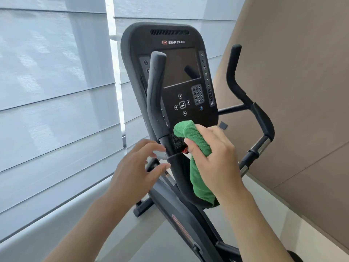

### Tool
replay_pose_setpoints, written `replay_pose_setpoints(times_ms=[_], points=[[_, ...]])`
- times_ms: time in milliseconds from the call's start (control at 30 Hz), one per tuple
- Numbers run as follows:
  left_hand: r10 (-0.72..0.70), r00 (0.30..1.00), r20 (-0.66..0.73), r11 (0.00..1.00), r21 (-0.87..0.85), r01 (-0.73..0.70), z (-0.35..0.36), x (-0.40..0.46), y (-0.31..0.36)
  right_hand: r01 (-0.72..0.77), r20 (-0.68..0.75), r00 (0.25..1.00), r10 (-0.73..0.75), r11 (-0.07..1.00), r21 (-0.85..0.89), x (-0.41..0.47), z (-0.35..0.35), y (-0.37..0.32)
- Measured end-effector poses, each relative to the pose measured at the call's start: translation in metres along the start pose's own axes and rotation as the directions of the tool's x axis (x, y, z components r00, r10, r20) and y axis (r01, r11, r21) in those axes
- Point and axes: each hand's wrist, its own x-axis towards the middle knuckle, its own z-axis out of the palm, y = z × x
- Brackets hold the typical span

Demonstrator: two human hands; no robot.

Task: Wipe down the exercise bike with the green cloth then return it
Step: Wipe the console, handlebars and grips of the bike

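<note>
Wiping underway: right hand (213,159) grips green cloth (196,146) under the console (170,72); left hand (136,167) open (fingers spread); handlebars likely next.

The console (175,72) of the exercise bike (188,224) stood before the window blinds (56,91). 1 handlebar (155,95) rose before the console's left side, another handlebar (245,95) right of it. The cloth (196,159) lay just below the console, under the right hand (213,157); the left hand (136,167) was left of the cloth.

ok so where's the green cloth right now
The green cloth is centre frame in the right hand, against the bike's post just below the console.
</note>
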Motion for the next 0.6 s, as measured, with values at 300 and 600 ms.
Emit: replay_pose_setpoints(times_ms=[300, 600], points=[[0.031, 0.995, -0.094, 0.999, 0.03, -0.028, -0.036, 0.049, 0.001, 0.127, -0.051, 0.991, -0.128, 0.992, -0.021, 0.07, -0.004, -0.014], [0.056, 0.977, -0.204, 0.997, 0.058, -0.045, -0.041, 0.1, -0.001, 0.262, -0.141, 0.956, -0.259, 0.965, 0.006, 0.147, -0.01, -0.017]])
